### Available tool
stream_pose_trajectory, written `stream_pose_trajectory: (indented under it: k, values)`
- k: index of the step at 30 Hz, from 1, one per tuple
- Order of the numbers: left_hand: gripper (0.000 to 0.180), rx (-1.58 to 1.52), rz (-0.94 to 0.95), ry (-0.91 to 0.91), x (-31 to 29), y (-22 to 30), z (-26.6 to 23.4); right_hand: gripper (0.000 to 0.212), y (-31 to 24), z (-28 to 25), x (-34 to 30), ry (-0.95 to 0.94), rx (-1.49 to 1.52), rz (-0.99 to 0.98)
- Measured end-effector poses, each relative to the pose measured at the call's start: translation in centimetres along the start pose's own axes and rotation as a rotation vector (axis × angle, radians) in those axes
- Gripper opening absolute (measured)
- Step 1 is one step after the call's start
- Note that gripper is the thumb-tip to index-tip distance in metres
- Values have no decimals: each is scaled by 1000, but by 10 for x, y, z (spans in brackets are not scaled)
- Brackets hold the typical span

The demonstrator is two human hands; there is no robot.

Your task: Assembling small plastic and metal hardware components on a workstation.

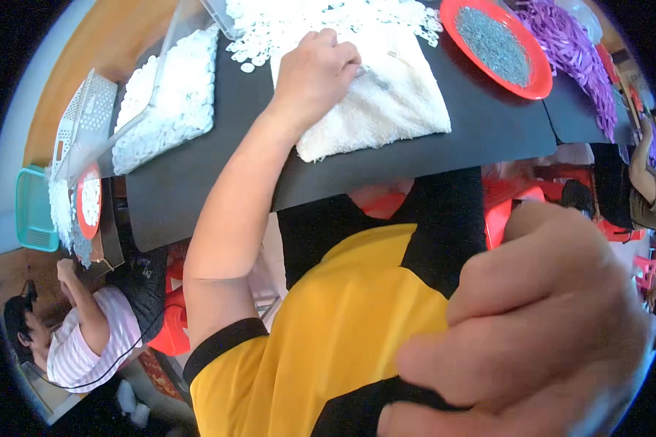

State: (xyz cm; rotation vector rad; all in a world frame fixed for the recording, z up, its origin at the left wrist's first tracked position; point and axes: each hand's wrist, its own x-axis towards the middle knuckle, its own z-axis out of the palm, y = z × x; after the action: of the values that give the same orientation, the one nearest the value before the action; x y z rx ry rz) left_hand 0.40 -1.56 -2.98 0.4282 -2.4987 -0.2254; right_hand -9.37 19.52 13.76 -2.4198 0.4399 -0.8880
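Note:
My left hand point(315, 76) rests on a folded white towel point(386, 120) on the dark table, its fingers curled together. Whatever it may pinch is too small to make out. Beside its fingertips, a few small grey metal pieces point(377, 79) lie on the cloth. Very close to the camera, at the lower right, is my right hand point(547, 320), large and slightly blurred. Its fingers are bent inward, and anything held there is hidden. Many small white plastic pieces point(335, 16) spread along the towel's far edge.
A red plate point(541, 86) of thin grey metal pieces stands at the far right, beside purple strips point(568, 51). To the left are heaped white pieces point(171, 95), a white perforated basket point(87, 102) and a teal basket point(29, 211). Another person point(95, 328) sits at left.

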Motion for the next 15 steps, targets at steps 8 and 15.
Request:
stream_pose_trajectory:
  k: [8,15]
  values:
    - [8,-59,40,33,8,-5,2,20,-9,-7,-7,-121,285,17]
    - [13,-362,-184,-18,6,-13,-4,21,66,0,-44,763,-38,722]
